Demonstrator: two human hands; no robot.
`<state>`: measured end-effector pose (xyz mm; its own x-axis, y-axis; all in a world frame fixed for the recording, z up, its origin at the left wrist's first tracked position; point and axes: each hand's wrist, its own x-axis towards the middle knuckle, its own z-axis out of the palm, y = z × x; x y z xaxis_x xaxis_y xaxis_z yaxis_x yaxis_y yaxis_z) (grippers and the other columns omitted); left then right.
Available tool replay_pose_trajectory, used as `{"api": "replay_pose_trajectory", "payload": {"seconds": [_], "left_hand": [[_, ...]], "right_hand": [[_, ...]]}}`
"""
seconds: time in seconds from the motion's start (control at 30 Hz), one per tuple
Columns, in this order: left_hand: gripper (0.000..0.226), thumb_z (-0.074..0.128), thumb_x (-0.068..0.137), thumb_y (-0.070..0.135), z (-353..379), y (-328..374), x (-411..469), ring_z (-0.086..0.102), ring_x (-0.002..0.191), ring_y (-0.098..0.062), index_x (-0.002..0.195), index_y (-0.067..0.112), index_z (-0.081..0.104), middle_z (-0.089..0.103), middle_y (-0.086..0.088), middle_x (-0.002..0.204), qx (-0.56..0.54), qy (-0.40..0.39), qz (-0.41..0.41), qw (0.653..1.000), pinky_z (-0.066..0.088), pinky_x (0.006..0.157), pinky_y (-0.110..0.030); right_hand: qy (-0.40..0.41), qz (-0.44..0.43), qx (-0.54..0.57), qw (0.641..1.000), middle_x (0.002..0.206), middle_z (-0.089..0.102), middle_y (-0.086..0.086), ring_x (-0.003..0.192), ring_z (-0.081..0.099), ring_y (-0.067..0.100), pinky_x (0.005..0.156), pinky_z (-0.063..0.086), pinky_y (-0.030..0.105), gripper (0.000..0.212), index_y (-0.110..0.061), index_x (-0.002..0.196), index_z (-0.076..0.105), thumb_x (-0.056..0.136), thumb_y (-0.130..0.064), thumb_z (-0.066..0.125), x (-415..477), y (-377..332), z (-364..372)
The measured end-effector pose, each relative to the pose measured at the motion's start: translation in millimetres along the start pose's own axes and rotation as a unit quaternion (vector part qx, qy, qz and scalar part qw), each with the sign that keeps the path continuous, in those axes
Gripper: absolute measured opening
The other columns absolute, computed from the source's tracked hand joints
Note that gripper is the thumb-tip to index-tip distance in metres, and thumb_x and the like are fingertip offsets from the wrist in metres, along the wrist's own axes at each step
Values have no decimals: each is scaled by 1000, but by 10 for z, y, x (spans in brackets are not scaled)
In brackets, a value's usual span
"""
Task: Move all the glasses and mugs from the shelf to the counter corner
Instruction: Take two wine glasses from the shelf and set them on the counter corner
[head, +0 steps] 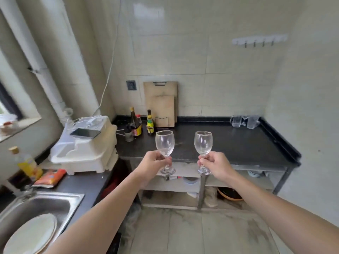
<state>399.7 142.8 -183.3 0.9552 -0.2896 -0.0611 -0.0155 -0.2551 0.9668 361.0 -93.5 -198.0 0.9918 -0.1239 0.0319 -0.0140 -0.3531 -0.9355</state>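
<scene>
You are facing pale tiled walls (211,52) meeting in a corner, with a dark surface (238,142) standing against them on a metal frame. Daylight is coming in through a window (8,105) at your left, a white pipe (27,46) is running up beside it, a hook rail (260,40) is hanging high on the wall, and a grey tiled floor (183,231) is stretching below.

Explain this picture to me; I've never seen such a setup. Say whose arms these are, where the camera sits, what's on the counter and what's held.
No machine here: a person works bare-handed. One wide camera on their head looks forward and down, so the arms reach in from below. The left grip pinches the stem of the left glass; the right grip holds the right glass likewise, both upright before the black counter. On it: bottles and cutting boards at the back left, corner glasses at the far right. A sink with a plate sits lower left.
</scene>
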Motion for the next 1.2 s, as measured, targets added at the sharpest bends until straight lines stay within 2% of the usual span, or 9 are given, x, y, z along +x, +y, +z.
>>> {"api": "replay_pose_trajectory", "payload": {"seconds": [0.1,0.2,0.33,0.43,0.53,0.67,0.9,1.0,1.2], "left_hand": [[6,69,84,8,255,20,706,65,81,-20,86,3,72,71,-10,83,10,-24,8,1000,50,84,-36],[4,69,84,11,486,91,1441,66,75,-18,86,8,72,73,-10,84,13,-60,17,998,51,76,-30],[5,69,83,6,768,320,2351,67,83,-22,88,8,69,71,-18,89,17,-123,26,992,50,87,-36],[6,67,84,5,1038,506,2974,66,83,-22,90,6,68,71,-17,89,18,-157,37,987,50,83,-31],[8,67,84,1,1382,564,3441,64,83,-21,91,4,68,70,-21,92,11,-179,39,983,51,76,-22],[9,67,83,-1,1849,510,4004,64,85,-25,90,3,68,70,-25,95,13,-204,23,979,50,88,-37],[10,68,83,-1,2630,458,5140,68,77,-14,89,6,69,71,-14,88,18,-191,-10,981,51,75,-21],[11,71,81,1,2974,453,5684,66,78,-13,90,7,71,72,-10,88,29,-168,-33,985,49,77,-23],[7,73,79,4,3420,232,6442,63,76,-16,82,11,73,71,-8,84,57,-133,-96,985,46,69,-24]], "right_hand": [[32,21,0,999,86,73,10,78,67,13,68,47,15,7,-8,93,65,90,-4,61,439,240,-290],[85,34,4,996,88,74,11,71,66,6,61,45,12,9,-6,98,66,90,-5,61,930,396,-595],[146,63,23,987,90,75,9,89,70,17,86,52,29,13,-6,101,68,88,-6,64,1482,503,-1026],[183,76,27,980,94,74,7,93,70,18,90,51,32,11,-16,94,68,85,-9,69,1812,599,-1375],[217,94,21,971,93,74,6,92,70,17,88,51,30,13,-15,95,68,84,-9,71,2071,796,-1715],[250,117,28,961,91,75,8,88,70,19,84,51,29,11,-15,91,69,82,-8,72,2445,1176,-2145],[252,130,34,958,88,76,7,87,70,20,84,51,33,6,-16,83,72,81,-11,74,3460,1949,-2908],[237,144,38,960,85,76,8,84,70,21,84,50,34,3,-11,82,73,79,-11,74,3961,2292,-3276],[193,183,33,964,73,68,9,69,58,13,70,42,29,5,0,76,69,76,-5,71,4754,2811,-3714]]}}
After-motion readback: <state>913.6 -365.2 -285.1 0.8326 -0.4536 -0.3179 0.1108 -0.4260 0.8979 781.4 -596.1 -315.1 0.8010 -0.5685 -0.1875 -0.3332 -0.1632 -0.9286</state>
